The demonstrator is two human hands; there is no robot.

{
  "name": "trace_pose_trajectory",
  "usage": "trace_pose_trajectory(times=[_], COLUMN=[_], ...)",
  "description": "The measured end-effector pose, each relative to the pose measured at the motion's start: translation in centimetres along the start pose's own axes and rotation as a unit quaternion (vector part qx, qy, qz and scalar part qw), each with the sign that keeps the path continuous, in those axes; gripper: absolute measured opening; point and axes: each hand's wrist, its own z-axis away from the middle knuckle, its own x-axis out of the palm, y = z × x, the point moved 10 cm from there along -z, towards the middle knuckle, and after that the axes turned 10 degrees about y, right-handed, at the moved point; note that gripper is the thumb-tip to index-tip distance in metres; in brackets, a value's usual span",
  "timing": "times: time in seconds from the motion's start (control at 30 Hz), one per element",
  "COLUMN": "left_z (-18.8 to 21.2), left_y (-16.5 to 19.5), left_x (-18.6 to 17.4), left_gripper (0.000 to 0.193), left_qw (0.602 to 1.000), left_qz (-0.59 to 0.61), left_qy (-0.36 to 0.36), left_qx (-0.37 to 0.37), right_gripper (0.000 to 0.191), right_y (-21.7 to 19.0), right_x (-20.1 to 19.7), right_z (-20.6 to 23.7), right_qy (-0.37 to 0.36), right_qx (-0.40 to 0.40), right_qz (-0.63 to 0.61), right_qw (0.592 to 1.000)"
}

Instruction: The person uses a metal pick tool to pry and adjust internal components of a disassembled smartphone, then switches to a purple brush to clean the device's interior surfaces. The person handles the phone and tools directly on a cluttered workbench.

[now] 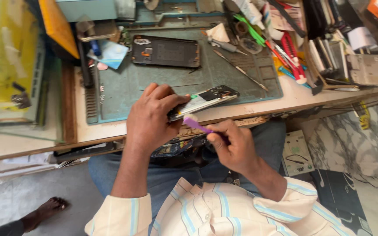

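Open phone [204,99] over front edge of green mat [123,94], long way left-right, tipped up. My left hand [152,118] pinches its left end. My right hand [235,146], just below, pinches purple brush [196,124]; bristles touch phone's near edge.

Soft, even daylight fills the scene, brightest on the pale counter [259,102] edge and the marble at the right. Shadows are faint (only a dim patch lies under the counter's lip). The hands [154,118] look slightly smeared, and the frame edges bend outward, softening corners.
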Motion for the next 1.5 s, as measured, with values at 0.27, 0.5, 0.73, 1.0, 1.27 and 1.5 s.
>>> trace_pose_trajectory(times=[0.27, 0.5, 0.73, 1.0, 1.27, 1.5], left_z=[-0.1, 0.0, -0.1, -0.1, -0.1, -0.2], left_y=[0.1, 0.1, -0.1, -0.1, 0.1, 0.3], left_x=[0.2, 0.2, 0.3, 0.5, 0.3, 0.1], left_gripper=[0.048, 0.049, 0.048, 0.048, 0.046, 0.049], left_qw=[1.000, 1.000, 1.000, 1.000, 1.000, 1.000], left_qz=[0.001, -0.010, -0.017, -0.022, -0.017, -0.007], left_qy=[-0.011, -0.013, -0.016, -0.016, -0.016, -0.009], left_qx=[-0.005, -0.010, -0.007, -0.010, -0.012, 0.002], right_gripper=[0.021, 0.024, 0.024, 0.023, 0.023, 0.022], right_y=[6.5, 7.5, 6.8, 7.5, 8.0, 8.6], right_x=[-7.8, -8.4, -7.9, -8.2, -7.6, -7.5], right_z=[0.7, 1.3, 0.9, 0.9, 1.1, 1.3], right_qy=[0.114, 0.115, 0.100, 0.104, 0.094, 0.069], right_qx=[0.129, 0.136, 0.128, 0.201, 0.220, 0.239], right_qz=[0.025, -0.026, -0.012, -0.017, -0.044, -0.048], right_qw=[0.985, 0.984, 0.987, 0.974, 0.970, 0.967])
